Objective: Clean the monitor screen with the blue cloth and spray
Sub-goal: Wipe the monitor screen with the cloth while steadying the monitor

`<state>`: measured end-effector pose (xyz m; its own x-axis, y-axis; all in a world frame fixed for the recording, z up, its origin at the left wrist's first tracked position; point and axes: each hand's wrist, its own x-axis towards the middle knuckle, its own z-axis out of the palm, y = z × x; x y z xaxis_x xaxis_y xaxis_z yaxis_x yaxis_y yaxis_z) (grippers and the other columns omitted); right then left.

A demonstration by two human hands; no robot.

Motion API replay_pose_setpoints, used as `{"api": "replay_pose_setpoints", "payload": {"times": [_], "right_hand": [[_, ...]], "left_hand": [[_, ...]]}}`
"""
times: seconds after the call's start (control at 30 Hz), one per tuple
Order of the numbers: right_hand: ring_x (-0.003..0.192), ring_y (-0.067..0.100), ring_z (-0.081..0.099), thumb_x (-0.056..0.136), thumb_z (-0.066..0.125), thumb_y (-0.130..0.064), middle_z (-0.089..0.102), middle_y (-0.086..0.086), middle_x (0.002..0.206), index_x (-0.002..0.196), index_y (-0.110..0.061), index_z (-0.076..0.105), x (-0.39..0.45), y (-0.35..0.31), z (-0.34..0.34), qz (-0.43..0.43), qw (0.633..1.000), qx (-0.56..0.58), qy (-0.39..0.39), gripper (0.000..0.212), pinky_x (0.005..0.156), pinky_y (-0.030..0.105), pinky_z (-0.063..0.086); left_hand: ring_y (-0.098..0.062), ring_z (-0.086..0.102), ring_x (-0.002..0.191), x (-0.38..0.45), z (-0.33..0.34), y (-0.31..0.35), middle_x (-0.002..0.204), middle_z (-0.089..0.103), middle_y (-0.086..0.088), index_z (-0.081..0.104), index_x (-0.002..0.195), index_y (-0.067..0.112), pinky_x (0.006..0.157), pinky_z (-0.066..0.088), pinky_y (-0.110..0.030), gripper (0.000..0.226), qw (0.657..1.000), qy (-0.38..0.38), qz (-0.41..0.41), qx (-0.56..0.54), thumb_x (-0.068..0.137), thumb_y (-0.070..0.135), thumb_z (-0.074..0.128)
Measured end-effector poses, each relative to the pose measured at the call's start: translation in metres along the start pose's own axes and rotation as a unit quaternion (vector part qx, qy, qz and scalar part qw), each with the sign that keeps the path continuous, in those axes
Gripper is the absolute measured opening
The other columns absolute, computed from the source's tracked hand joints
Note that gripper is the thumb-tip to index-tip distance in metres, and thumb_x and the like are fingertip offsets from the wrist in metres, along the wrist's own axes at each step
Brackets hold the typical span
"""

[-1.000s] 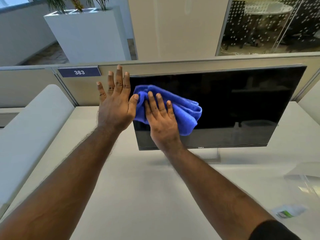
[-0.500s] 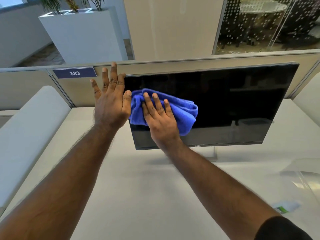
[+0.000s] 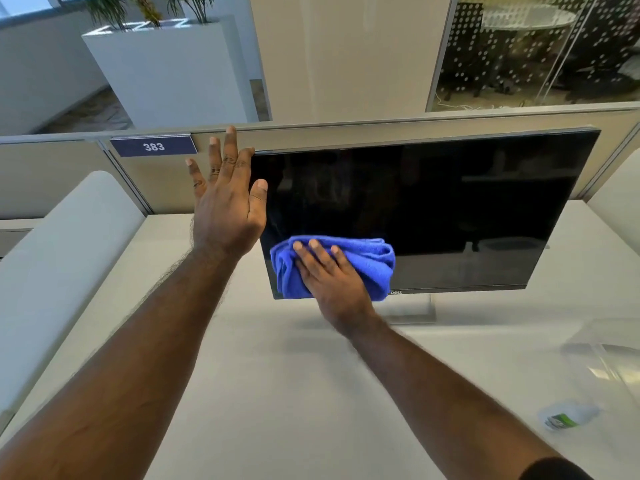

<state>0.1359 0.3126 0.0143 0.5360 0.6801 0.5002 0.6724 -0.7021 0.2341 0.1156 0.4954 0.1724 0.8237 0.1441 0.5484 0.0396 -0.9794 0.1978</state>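
A black monitor (image 3: 433, 209) stands on a white desk, its screen dark. My right hand (image 3: 329, 275) presses a bunched blue cloth (image 3: 370, 261) flat against the screen's lower left corner, fingers spread over the cloth. My left hand (image 3: 225, 202) lies flat and open against the monitor's left edge, fingers pointing up, thumb on the bezel. A small clear spray bottle (image 3: 568, 415) with a green label lies on the desk at the lower right, apart from both hands.
The white desk (image 3: 294, 393) runs toward me. A beige partition (image 3: 346, 133) with a blue "383" sign (image 3: 154, 146) stands behind the monitor. White curved dividers flank the desk on both sides. A clear plastic object (image 3: 609, 348) sits at right.
My right hand has slid the blue cloth down from the upper left of the screen to its lower left corner. My left hand has stayed at the monitor's left edge.
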Motion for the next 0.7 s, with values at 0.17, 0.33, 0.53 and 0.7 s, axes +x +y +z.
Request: {"api": "replay_pose_setpoints", "payload": {"times": [0.17, 0.33, 0.53, 0.7], "right_hand": [[0.141, 0.034, 0.035, 0.097, 0.039, -0.002, 0.039, 0.01, 0.153, 0.144, -0.007, 0.044, 0.064, 0.049, -0.058, 0.162, 0.973, 0.009, 0.162, 0.048, 0.115, 0.05, 0.029], [0.144, 0.034, 0.03, 0.095, 0.039, -0.003, 0.034, 0.01, 0.155, 0.148, -0.005, 0.038, 0.065, 0.043, -0.056, 0.136, 0.974, 0.015, 0.18, 0.053, 0.117, 0.05, 0.026], [0.148, 0.023, 0.019, 0.093, 0.034, -0.013, 0.022, 0.0, 0.161, 0.153, -0.015, 0.027, -0.027, -0.006, 0.021, -0.023, 1.0, -0.01, -0.019, 0.06, 0.121, 0.041, 0.007], [0.147, 0.023, 0.023, 0.093, 0.029, -0.014, 0.026, -0.002, 0.16, 0.15, -0.017, 0.033, -0.026, 0.005, 0.015, -0.025, 0.999, -0.035, -0.032, 0.058, 0.12, 0.044, 0.01]], "left_hand": [[-0.022, -0.004, 0.155, 0.001, 0.001, 0.001, 0.168, 0.001, -0.002, 0.028, 0.155, 0.013, 0.121, -0.006, -0.057, 0.062, 1.0, -0.001, -0.006, -0.016, 0.098, 0.037, 0.026], [-0.022, -0.004, 0.155, 0.0, 0.001, 0.003, 0.168, 0.002, -0.003, 0.03, 0.154, 0.013, 0.122, -0.007, -0.055, 0.061, 0.999, 0.002, -0.014, -0.037, 0.098, 0.036, 0.028], [-0.02, -0.006, 0.154, -0.001, 0.0, 0.003, 0.168, 0.0, -0.001, 0.027, 0.156, 0.014, 0.122, -0.007, -0.054, 0.061, 0.999, 0.0, -0.013, -0.041, 0.1, 0.038, 0.026], [-0.02, -0.006, 0.154, -0.001, -0.001, 0.001, 0.168, 0.0, -0.001, 0.026, 0.156, 0.015, 0.122, -0.008, -0.054, 0.061, 0.999, -0.003, -0.009, -0.041, 0.099, 0.038, 0.025]]}}
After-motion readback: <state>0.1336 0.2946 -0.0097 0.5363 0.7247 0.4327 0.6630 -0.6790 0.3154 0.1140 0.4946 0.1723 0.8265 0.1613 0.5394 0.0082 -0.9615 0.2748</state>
